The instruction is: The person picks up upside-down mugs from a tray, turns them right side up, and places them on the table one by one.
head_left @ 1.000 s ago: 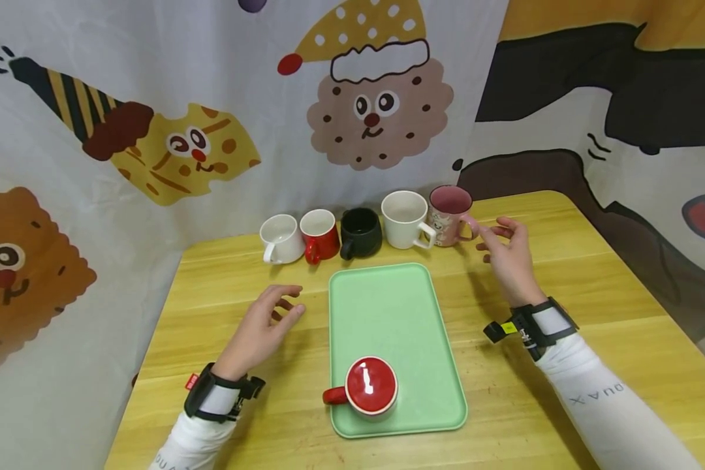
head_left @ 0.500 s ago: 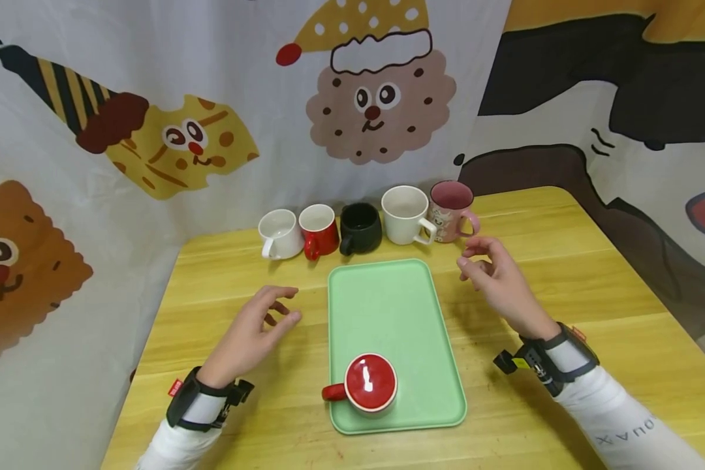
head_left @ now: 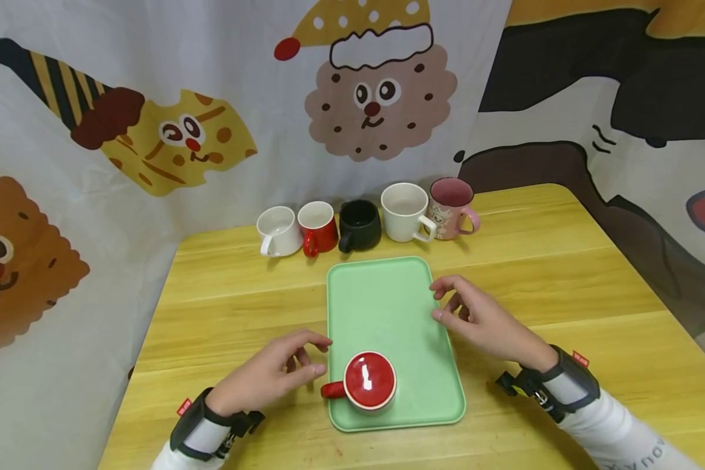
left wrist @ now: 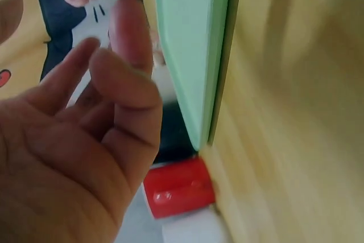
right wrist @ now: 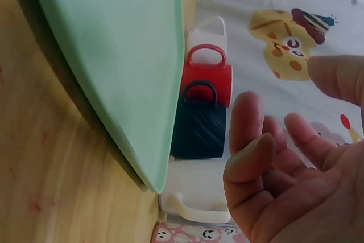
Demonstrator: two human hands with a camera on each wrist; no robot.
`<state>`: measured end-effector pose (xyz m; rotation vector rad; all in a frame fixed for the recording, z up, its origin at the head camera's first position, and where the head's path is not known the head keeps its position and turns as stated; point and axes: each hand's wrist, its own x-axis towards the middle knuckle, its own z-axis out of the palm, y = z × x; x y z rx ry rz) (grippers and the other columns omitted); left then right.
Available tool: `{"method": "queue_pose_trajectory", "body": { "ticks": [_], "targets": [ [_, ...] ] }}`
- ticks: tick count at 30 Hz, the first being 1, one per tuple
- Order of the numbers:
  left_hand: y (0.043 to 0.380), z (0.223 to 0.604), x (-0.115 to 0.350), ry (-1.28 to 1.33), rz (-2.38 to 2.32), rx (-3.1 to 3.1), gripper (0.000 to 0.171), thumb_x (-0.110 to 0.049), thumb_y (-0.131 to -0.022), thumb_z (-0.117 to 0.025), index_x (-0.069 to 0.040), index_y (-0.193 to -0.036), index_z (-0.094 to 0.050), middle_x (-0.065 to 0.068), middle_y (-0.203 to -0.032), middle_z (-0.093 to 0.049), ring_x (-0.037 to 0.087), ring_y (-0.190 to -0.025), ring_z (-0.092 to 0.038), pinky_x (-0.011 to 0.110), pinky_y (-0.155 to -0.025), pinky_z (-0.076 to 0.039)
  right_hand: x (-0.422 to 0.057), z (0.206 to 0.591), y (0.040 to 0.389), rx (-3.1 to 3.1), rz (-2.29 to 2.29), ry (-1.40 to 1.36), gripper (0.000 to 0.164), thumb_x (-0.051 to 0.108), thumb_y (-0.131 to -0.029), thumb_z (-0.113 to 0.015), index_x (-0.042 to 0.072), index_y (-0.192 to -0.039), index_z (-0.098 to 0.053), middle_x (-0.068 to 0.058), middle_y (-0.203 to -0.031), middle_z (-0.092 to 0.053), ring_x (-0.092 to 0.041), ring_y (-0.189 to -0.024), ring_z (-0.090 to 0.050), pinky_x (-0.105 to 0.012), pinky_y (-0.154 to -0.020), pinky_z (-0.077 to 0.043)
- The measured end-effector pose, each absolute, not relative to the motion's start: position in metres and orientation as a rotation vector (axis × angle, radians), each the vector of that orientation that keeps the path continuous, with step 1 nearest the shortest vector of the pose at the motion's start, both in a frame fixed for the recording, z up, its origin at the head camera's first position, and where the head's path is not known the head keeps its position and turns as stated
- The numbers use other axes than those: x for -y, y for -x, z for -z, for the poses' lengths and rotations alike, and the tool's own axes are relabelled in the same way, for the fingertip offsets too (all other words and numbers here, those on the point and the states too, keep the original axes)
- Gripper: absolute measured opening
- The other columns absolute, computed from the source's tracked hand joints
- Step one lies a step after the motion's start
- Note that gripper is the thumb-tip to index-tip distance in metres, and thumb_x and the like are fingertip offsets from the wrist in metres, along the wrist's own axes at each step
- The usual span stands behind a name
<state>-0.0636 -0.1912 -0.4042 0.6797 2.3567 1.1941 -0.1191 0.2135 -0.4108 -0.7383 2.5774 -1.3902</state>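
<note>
A light green tray (head_left: 388,300) lies on the wooden table with a red mug (head_left: 370,380) near its front left corner. The mug shows a glossy red round top face, and its handle points left past the tray's rim. My left hand (head_left: 273,373) hovers at the tray's left edge, fingertips close to that handle, fingers loosely bent around nothing. Over the right edge is my right hand (head_left: 484,323), also holding nothing, its fingers relaxed and slightly curved. Both wrist views show bent fingers beside the tray with no object between them.
Behind the tray stands a row of mugs: a small white mug (head_left: 279,232), a red and white mug (head_left: 317,228), a black mug (head_left: 360,226), a larger white mug (head_left: 404,212) and a pink mug (head_left: 449,210). A printed curtain (head_left: 211,65) hangs behind the table.
My right hand has left the pink mug's handle area and come down and left to the tray's right edge. The left hand has moved right and nearer, toward the red mug. The mugs stay put.
</note>
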Motion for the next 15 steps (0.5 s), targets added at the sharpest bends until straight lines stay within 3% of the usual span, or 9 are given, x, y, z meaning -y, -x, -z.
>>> {"method": "queue_pose_trajectory", "body": {
  "ticks": [3, 9, 15],
  "targets": [
    [0.059, 0.407, 0.186, -0.661, -1.188, -2.246, 0.037, -0.036, -0.107, -0.066, -0.016, -0.139, -0.065, 0.002, -0.118, -0.07, 0.014, -0.085, -0.064, 0.028, -0.071, -0.054, -0.211, 0.413, 0.114, -2.561, 1.362, 0.787, 0.034, 0.02, -0.104, -0.072, 0.016, -0.135, -0.057, -0.004, -0.118, -0.063, -0.014, -0.088, -0.065, -0.03, -0.066, -0.055],
    [0.053, 0.413, 0.178, -0.643, -1.217, -2.107, 0.016, -0.036, -0.107, -0.067, -0.028, -0.12, -0.071, 0.003, -0.096, -0.071, 0.01, -0.077, -0.061, 0.023, -0.065, -0.05, -0.211, 0.419, 0.109, -2.537, 1.341, 0.804, 0.035, 0.022, -0.103, -0.074, 0.021, -0.133, -0.057, -0.001, -0.116, -0.062, -0.014, -0.086, -0.065, -0.028, -0.066, -0.055],
    [0.05, 0.42, 0.173, -0.666, -1.246, -2.039, 0.017, -0.034, -0.108, -0.065, -0.02, -0.109, -0.074, 0.013, -0.089, -0.07, 0.003, -0.071, -0.052, 0.018, -0.063, -0.043, -0.211, 0.426, 0.105, -2.504, 1.365, 0.801, 0.032, 0.023, -0.104, -0.073, 0.021, -0.133, -0.058, -0.009, -0.117, -0.063, -0.014, -0.085, -0.065, -0.028, -0.066, -0.055]
  ]
}}
